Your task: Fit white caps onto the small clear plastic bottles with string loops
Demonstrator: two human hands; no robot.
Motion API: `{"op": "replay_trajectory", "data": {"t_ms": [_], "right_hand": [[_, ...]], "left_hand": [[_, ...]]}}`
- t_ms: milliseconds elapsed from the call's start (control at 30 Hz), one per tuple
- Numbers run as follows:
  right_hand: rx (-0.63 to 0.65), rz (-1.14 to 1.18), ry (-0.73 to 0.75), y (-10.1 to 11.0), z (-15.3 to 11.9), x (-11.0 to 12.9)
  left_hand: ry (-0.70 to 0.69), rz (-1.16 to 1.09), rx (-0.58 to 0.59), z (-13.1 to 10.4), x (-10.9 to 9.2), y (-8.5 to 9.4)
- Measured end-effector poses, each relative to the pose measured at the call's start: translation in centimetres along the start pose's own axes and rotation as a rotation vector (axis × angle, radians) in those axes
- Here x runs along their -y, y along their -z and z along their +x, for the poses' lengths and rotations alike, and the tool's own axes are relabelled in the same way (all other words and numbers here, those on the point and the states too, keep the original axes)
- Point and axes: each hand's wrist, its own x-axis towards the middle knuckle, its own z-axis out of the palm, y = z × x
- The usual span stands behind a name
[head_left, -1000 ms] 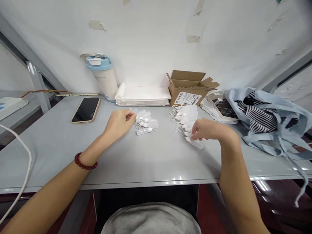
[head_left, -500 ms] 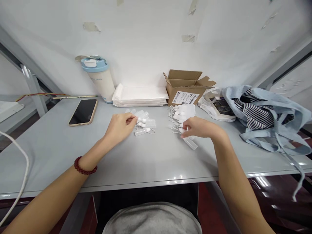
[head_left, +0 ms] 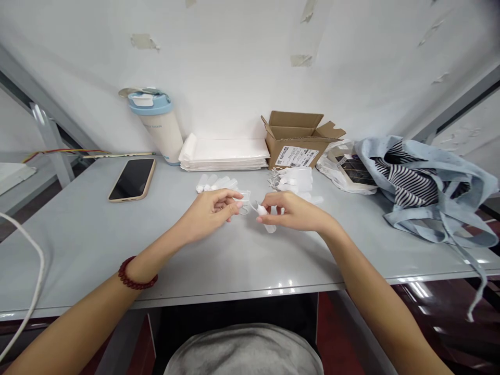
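Note:
My right hand (head_left: 291,208) pinches a small translucent plastic bottle (head_left: 270,227) by its white cap, which has a thin loop on it. The bottle tilts over the table between my two hands. My left hand (head_left: 214,211) is just left of it, fingers loosely curved and the thumb a little apart from the fingertips, with nothing seen between them. Behind my left hand lie several like bottles (head_left: 213,182), partly hidden by the fingers. Another pile of these bottles (head_left: 299,178) lies behind my right hand, caps and loops toward the left.
At the back stand a cream tumbler (head_left: 162,130) with a blue lid, a stack of white sleeves (head_left: 224,153) and an open cardboard box (head_left: 295,148). A phone (head_left: 133,179) lies at left. A plastic bag (head_left: 332,164) and a blue cloth bag (head_left: 425,182) are at right.
My right hand has moved left, bringing a bottle from the right pile toward the middle. My left hand has moved right and slightly nearer, its fingers loosening from a pinch at the left bottles.

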Motion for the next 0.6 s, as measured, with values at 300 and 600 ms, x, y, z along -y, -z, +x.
{"op": "replay_trajectory", "data": {"t_ms": [300,600], "right_hand": [[0.09,-0.009,-0.013,-1.4,0.5,0.4],[0.017,0.006,-0.004,-1.7,0.4,0.7]], "left_hand": [[-0.044,0.018,0.034,0.0,0.1,0.3],[-0.042,-0.024,0.169,0.2,0.5,0.3]]}}
